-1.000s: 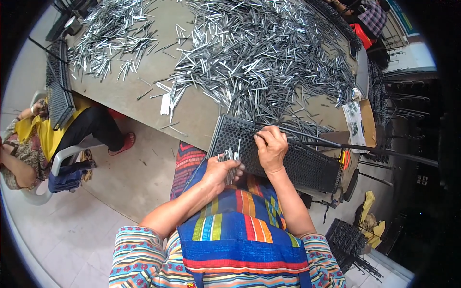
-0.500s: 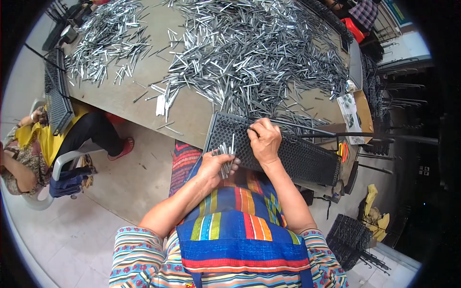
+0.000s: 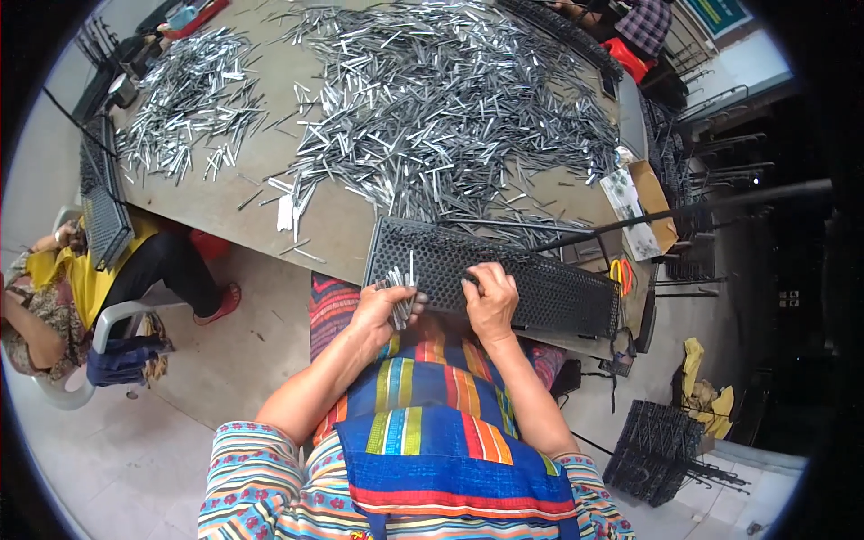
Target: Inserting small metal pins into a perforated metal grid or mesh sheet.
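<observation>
A bundle of thin silvery metal strips (image 3: 400,309) is gripped in my left hand (image 3: 378,313), one strip sticking up above the rest. The hand is at the near left part of a long black perforated rack (image 3: 558,286), which rests along the table's near edge in front of me. Over the middle of the rack, my right hand (image 3: 493,301) has its thumb and fingers closed in a pinch. Whatever is between those fingertips is too small to make out. A long dark rod (image 3: 711,209) extends from the rack toward the right.
Heaps of loose metal strips (image 3: 432,108) cover the table (image 3: 328,216). Orange-handled scissors (image 3: 621,274) and an open cardboard box (image 3: 652,209) are at the right. A seated co-worker (image 3: 54,306) is at the left with another black rack (image 3: 106,216). More racks (image 3: 652,450) stand on the floor.
My right hand has come nearer to me and slightly rightward along the rack, still pinched. The rod's far end has swung upward in view. My left hand keeps its bundle.
</observation>
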`<action>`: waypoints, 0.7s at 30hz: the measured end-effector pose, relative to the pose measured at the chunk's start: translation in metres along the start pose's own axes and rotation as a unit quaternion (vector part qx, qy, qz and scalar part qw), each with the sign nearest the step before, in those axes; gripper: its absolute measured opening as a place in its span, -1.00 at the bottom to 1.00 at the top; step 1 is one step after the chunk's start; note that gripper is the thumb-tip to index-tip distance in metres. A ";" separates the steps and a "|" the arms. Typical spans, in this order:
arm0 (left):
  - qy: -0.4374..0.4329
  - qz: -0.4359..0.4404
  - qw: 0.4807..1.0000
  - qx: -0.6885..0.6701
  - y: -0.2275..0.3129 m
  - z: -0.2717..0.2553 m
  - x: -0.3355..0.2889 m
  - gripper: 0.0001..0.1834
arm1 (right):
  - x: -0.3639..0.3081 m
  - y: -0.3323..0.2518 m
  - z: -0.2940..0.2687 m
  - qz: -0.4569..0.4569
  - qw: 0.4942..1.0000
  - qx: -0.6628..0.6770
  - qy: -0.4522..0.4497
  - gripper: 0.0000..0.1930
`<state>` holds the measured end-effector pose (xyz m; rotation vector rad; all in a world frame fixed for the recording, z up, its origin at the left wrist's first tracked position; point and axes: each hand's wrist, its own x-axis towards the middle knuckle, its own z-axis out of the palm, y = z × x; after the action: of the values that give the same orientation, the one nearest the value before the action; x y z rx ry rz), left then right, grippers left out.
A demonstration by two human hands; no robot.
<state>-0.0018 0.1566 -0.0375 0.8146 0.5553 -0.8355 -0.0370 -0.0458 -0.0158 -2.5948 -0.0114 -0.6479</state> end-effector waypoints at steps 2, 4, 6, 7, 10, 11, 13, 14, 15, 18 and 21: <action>0.004 0.004 1.000 0.008 -0.001 -0.002 0.001 -0.87 | -0.020 0.004 -0.013 0.032 0.999 -0.001 -0.032 -0.79; 0.022 0.031 0.999 -0.007 -0.006 -0.001 -0.001 -0.89 | -0.033 0.008 -0.023 0.021 0.999 -0.008 -0.024 -0.77; 0.057 0.074 0.995 -0.027 -0.010 0.007 -0.008 -0.89 | -0.043 0.015 -0.032 0.004 1.000 -0.014 -0.022 -0.71; 0.055 0.074 0.996 -0.017 -0.011 0.009 -0.013 -0.89 | -0.046 0.016 -0.034 0.011 1.000 -0.013 -0.013 -0.71; 0.132 0.219 0.966 -0.026 -0.005 0.021 -0.026 -0.84 | -0.049 0.019 -0.037 0.011 0.999 0.028 -0.020 -0.68; 0.137 0.249 0.958 -0.036 -0.003 0.013 -0.025 -0.82 | -0.048 0.019 -0.036 0.017 0.999 0.028 -0.013 -0.68; 0.178 0.277 0.944 -0.020 0.002 -0.007 -0.016 -0.83 | -0.047 0.020 -0.035 0.024 0.999 0.046 -0.016 -0.68; 0.175 0.275 0.945 -0.012 0.006 -0.004 -0.018 -0.83 | -0.047 0.021 -0.034 0.025 0.998 0.047 -0.013 -0.69; 0.196 0.279 0.940 0.000 0.010 0.000 -0.020 -0.84 | -0.048 0.023 -0.035 0.032 0.998 0.046 -0.008 -0.69; 0.223 0.272 0.936 0.024 0.013 -0.003 -0.015 -0.85 | -0.046 0.023 -0.034 0.020 0.998 0.055 -0.004 -0.71; 0.238 0.254 0.937 0.032 0.016 -0.006 -0.014 -0.87 | -0.045 0.026 -0.034 0.009 0.999 0.052 -0.013 -0.73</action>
<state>0.0031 0.1741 -0.0249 1.1682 0.7021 -0.1731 -0.0890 -0.0791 -0.0207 -2.4997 -0.0291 -0.5922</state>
